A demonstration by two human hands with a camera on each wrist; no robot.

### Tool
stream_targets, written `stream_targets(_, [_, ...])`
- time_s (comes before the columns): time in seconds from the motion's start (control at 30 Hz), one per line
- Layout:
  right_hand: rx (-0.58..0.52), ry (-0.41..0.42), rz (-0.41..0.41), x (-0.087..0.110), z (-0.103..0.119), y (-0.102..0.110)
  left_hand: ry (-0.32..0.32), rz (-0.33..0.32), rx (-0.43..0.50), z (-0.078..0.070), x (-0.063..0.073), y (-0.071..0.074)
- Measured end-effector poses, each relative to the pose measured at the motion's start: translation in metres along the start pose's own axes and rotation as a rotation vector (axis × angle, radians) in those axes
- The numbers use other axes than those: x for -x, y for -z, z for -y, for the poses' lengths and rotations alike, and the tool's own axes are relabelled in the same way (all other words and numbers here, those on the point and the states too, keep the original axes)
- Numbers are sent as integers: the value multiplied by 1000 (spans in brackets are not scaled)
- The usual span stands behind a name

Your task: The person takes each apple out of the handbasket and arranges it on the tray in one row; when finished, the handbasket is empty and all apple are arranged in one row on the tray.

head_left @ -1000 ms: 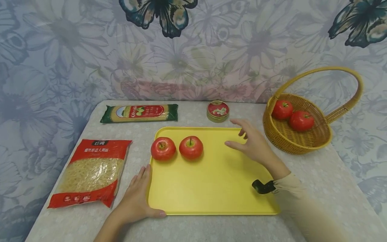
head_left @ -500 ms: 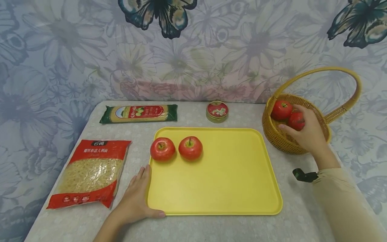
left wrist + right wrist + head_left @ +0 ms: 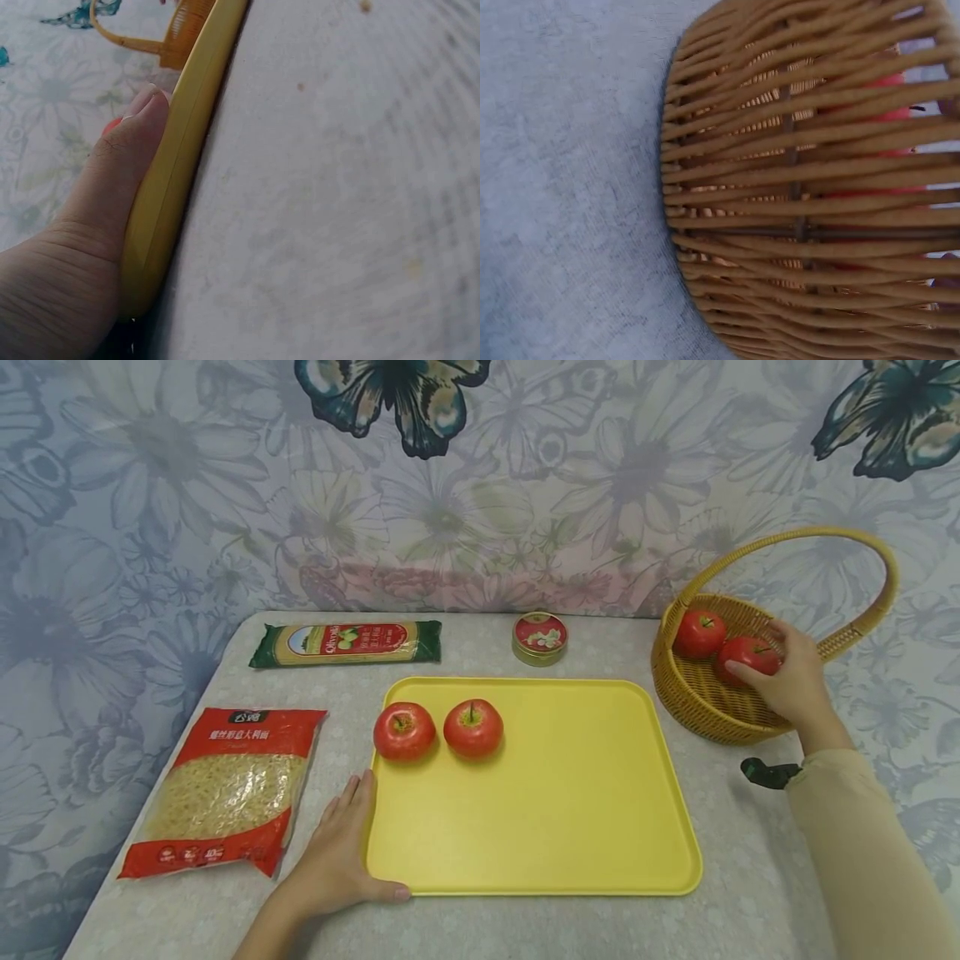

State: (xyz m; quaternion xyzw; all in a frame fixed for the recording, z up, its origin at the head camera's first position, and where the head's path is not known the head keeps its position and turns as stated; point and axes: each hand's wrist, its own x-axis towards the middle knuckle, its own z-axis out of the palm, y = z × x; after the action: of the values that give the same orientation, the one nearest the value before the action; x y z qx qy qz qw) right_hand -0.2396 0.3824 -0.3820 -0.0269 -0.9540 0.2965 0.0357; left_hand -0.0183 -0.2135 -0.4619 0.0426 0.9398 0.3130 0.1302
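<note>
Inside the wicker basket [image 3: 701, 714] at the right, my right hand [image 3: 798, 689] holds a red apple [image 3: 748, 658], thumb at its near side and fingers over its far right side. Another red apple [image 3: 701, 633] lies beside it in the basket. My left hand [image 3: 333, 852] rests against the lower left corner of a yellow tray [image 3: 540, 810], fingers straight along the left edge and thumb at the front edge. Two red apples, one at the corner [image 3: 404, 732] and one beside it [image 3: 473, 729], sit on the tray's upper left. In the right wrist view the basket wall [image 3: 802, 187] hides most of the grasp.
A red bag of spiral pasta [image 3: 225, 789] lies left of the tray. Behind the tray are a pack of spaghetti [image 3: 348, 643] and a small round tin [image 3: 540, 639]. The basket's tall handle [image 3: 810, 531] arches above it, and a patterned wall stands behind.
My right hand has moved from above the tray rightward into the basket, and its fingers have come around the nearer apple there. The left hand stays at the tray corner.
</note>
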Motion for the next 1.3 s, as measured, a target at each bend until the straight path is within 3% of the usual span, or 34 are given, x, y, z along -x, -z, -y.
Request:
stream_targets(0.43, [-29,-84,66,-14,-12,-4,46,30,-20,1,-1,-1])
stream_targets(0.7, [19,-142,94,-17,-16,-6,23,20,-17,0,-1,0])
stream_targets(1.13, [120,-158,159,-20,-22,-12,42,23,-16,2,-4,0])
stream_targets(1.3, [93,-162,191,-22,-21,-14,52,26,-16,2,-3,0])
